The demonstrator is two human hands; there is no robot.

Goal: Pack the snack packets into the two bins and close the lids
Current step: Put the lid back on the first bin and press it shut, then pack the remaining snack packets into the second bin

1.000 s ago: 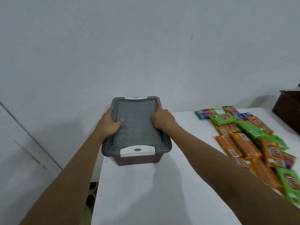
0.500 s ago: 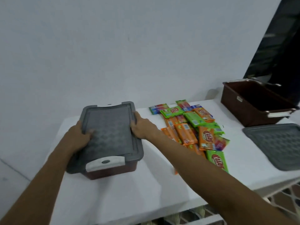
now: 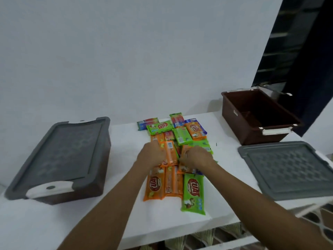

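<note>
Surface: white tabletop (image 3: 115, 210) against a plain pale wall, its near edge running along the bottom of the view.
Nearest packets: one green packet (image 3: 193, 193) and two orange ones lie flat at the near end of the snack packets (image 3: 173, 152), just beside each other, none yet packed.
Left hand (image 3: 151, 156): palm down on the middle of the heap, fingers curled over an orange packet (image 3: 170, 153); whether it is gripped or merely pressed cannot be told through the blur.
Right hand (image 3: 195, 157): likewise down on the heap, fingers bent onto packets at the right side; grip unclear.
Purpose of hold: both hands set close together suggest gathering a bundle, not picking singly.
Closed bin (image 3: 59, 159): at the left, well apart from the heap, grey lid seated, white latch facing the near side; judged finished.
Loose lid (image 3: 290, 168): flat at the right, near side of its bin, kept within reach for closing.
Open bin (image 3: 255, 116): far right, brown, appears empty; probable destination.
Progress: roughly half.
</note>
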